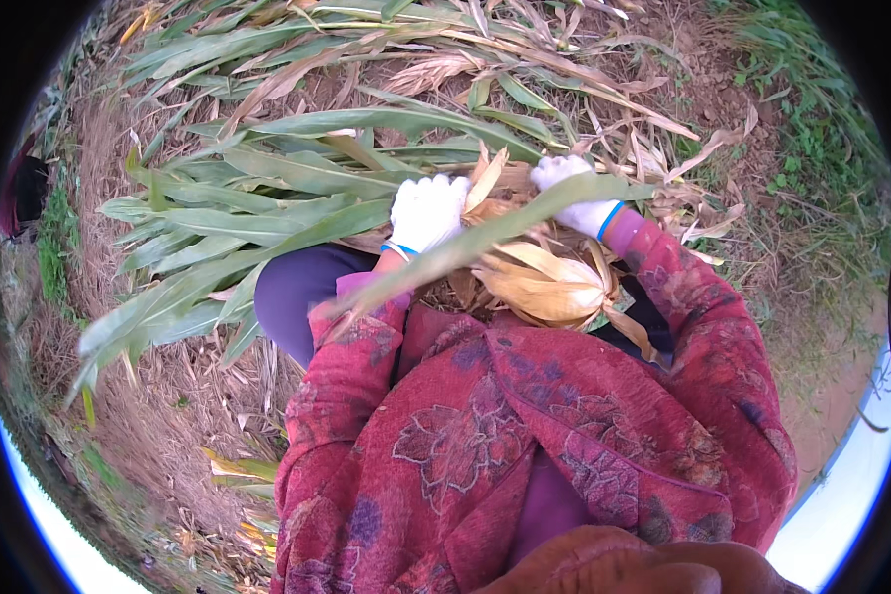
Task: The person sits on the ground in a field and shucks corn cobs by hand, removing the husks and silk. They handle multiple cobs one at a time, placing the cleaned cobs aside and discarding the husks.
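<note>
Both my hands wear white knit gloves with blue cuff edges. My left hand (429, 214) is curled over the corn stalks, its fingertips hidden beneath; green corn leaves (289, 167) fan out to its left. Beside its fingers, a dry corn husk (484, 182) points upward. My right hand (573, 194) is curled at the butt end of the stalks, among dry husks. A long green leaf (482, 234), blurred, crosses in front of the right hand and left forearm. Below the hands, near my lap, rests a corn ear in a tan dry husk (553, 286).
More cut corn stalks (416, 33) lie across the ground ahead. Green weeds (802, 141) grow at the right. Yellow corn ears (256, 536) show at the lower left, and a dark object (26, 189) stands at the far left edge. Straw litters the soil (193, 386).
</note>
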A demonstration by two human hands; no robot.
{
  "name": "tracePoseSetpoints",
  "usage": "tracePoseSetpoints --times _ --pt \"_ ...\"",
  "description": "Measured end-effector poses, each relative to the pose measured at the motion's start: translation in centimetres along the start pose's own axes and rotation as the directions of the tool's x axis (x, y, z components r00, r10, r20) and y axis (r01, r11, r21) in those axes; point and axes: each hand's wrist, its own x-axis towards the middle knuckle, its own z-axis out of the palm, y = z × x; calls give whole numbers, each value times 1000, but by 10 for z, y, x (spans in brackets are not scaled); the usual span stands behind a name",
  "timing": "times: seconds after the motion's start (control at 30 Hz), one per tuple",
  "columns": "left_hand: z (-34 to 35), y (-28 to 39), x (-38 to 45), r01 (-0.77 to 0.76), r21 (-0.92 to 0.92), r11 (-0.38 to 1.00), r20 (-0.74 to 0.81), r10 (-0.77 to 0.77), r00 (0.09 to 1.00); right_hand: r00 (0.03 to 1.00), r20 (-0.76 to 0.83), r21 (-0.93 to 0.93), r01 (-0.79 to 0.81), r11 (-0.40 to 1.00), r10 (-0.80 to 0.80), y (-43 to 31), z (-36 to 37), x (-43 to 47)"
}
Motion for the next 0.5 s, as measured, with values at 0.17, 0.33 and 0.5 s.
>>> tracePoseSetpoints --times 0.17,0.33,0.5 --pt "1 13 -32 -117 59 991 -216 127 968 913 165 846 -325 423 373 1 -49 43" --pt "-13 20 -46 -157 39 987 -212 161 964 950 243 500 -297 813 197 -5 -18 101" --pt "-9 18 -56 -140 22 990 -255 141 957 824 565 310 -254 916 37 -46 8 111"
